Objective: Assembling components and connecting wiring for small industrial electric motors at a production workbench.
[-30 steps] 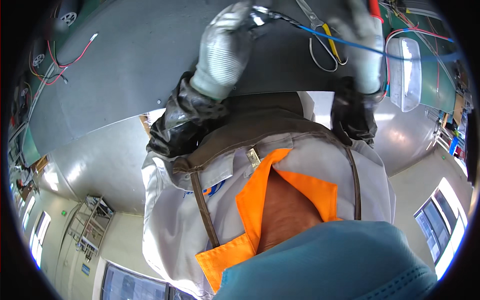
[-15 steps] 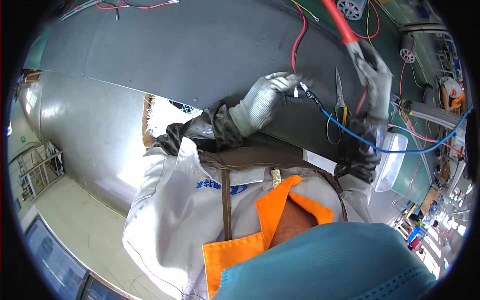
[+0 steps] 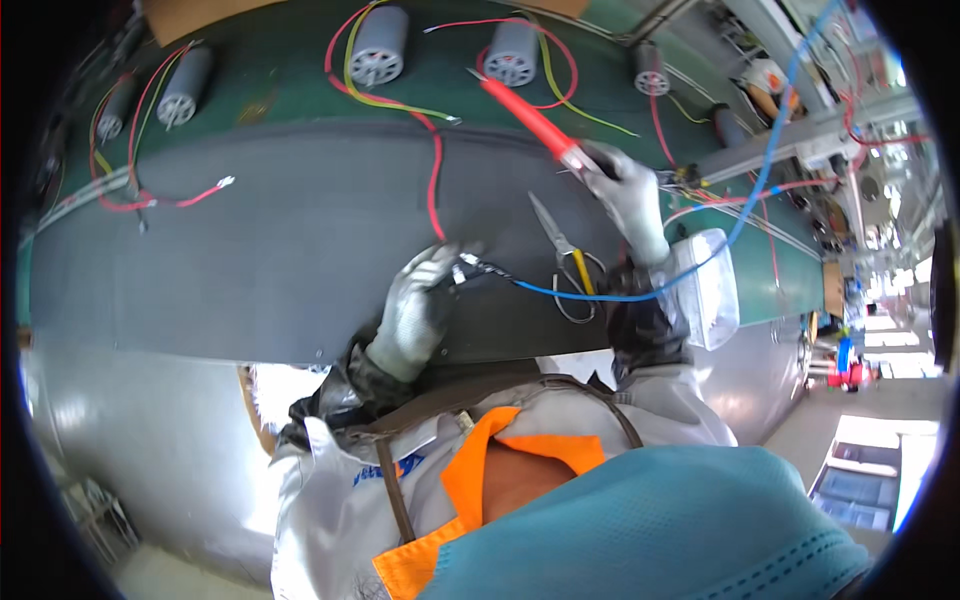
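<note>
My left hand [image 3: 415, 310], in a grey glove, is closed around the end of a red wire [image 3: 435, 180] at the middle of the dark mat. White connectors [image 3: 459, 274] stick out beside its fingertips. A blue lead [image 3: 600, 297] with a black-taped end [image 3: 490, 267] meets them there; whether they are joined I cannot tell. My gloved right hand [image 3: 630, 200] grips a long red probe [image 3: 530, 120] by its silver end. The probe's slim tip points up and left, near a grey motor [image 3: 512, 52]. Scissors [image 3: 565, 250] with a yellow-marked handle lie between my hands.
Several grey motors with red and yellow-green wires stand along the back, among them one motor [image 3: 380, 45] behind the red wire. A clear plastic tray [image 3: 708, 290] sits right of my forearm. Metal framing [image 3: 790, 150] and another person [image 3: 768, 85] are at the far right.
The view has swung, bringing more motors into sight at the back. My right hand still holds the red probe, now tilted further left. My left hand keeps its hold on the wire end.
</note>
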`<state>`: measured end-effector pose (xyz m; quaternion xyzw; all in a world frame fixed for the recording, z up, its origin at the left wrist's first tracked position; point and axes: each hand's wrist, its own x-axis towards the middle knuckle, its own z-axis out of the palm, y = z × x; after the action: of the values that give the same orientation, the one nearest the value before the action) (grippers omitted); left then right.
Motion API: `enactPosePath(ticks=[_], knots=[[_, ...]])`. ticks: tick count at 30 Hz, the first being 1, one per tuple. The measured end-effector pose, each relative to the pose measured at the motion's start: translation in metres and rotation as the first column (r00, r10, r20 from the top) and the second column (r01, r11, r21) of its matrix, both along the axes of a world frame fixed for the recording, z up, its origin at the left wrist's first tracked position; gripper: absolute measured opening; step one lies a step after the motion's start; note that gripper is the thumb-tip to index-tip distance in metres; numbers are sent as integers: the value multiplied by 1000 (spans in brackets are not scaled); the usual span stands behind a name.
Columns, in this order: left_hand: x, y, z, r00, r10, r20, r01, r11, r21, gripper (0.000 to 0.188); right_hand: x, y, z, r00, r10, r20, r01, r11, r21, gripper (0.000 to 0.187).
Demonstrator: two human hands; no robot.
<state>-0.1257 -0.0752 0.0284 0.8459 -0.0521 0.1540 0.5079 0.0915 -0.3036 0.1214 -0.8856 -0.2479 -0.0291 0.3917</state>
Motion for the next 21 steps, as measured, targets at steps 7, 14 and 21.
enactPosePath(ticks=[7, 14, 21], knots=[[13, -13, -7, 978, -154, -141, -48, 494, -868, 26, -42, -140, -44, 902, -368, 226, 421, 865, -274, 49], [12, 9, 34, 955, -156, -252, -85, 669, -739, 26, -101, -2, 4, 589, 808, 7, -796, 581, -168, 41], [-83, 190, 34, 555, 827, -86, -694, 518, 499, 48, -13, -63, -9, 966, -11, -257, 113, 916, 385, 32]])
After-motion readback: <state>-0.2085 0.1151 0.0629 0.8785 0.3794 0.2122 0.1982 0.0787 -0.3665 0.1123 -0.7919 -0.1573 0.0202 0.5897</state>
